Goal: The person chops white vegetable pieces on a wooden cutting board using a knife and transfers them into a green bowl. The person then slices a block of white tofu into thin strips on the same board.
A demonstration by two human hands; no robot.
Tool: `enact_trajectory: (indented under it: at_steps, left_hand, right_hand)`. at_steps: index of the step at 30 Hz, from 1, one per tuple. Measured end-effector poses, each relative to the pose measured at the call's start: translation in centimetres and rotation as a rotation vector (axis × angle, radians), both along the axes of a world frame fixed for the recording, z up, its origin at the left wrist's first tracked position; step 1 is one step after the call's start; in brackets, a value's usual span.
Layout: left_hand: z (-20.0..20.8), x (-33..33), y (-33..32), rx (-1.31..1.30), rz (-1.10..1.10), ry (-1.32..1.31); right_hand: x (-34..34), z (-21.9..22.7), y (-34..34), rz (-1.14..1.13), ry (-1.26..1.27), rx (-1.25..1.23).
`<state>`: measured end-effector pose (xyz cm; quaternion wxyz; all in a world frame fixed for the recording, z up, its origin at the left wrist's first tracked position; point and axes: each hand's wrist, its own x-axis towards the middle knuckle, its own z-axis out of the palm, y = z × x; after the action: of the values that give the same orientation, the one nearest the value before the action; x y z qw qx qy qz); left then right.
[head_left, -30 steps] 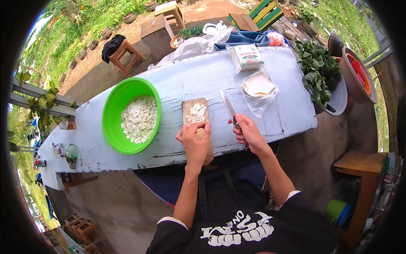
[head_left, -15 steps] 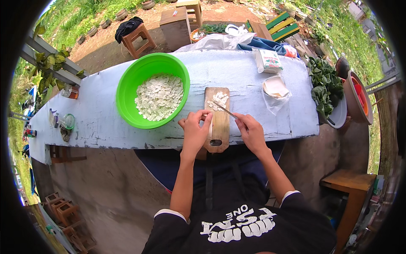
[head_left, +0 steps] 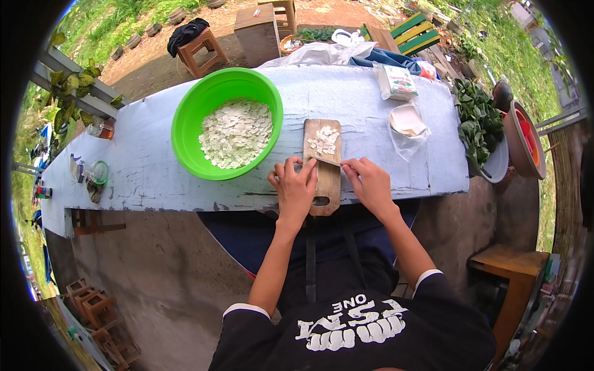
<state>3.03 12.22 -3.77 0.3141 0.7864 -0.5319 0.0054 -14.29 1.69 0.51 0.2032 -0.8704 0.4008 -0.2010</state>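
Observation:
My right hand (head_left: 370,185) grips the handle of a knife (head_left: 328,161), whose thin blade lies across the wooden cutting board (head_left: 330,184) and points left. My left hand (head_left: 296,188) is at the board's left side, fingers bent and fingertips close to the knife's tip; whatever they pinch is hidden. Beyond the blade, small pale flat cut pieces (head_left: 324,140) lie loosely on the board. Left of the board stands a large green basin (head_left: 184,136), holding a heap of similar pale pieces (head_left: 235,133).
Right of the board are a plastic bag with pale round sheets (head_left: 408,123) and a wrapped white package (head_left: 396,83). Leafy greens (head_left: 475,120) and a brown basin (head_left: 518,139) stand past the table's right end. A small jar (head_left: 99,172) sits far left.
The knife has swung from slanting away to lying nearly crosswise on the board. My left fingers have moved up toward its tip; the pale strip beside them no longer shows. The view has shifted slightly.

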Motion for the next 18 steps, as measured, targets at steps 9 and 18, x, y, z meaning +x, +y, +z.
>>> enact_trajectory:
  at_steps: [9, 18]
  left_hand:
    - [0.4, -0.3, 0.0, 0.028, 0.007, -0.008]
    - [0.3, -0.5, 0.2, 0.036, 0.016, -0.036]
  right_hand:
    - [0.7, -0.6, -1.0, 0.020, 0.047, -0.051]
    - [0.3, -0.2, -0.7, -0.024, 0.100, -0.052]
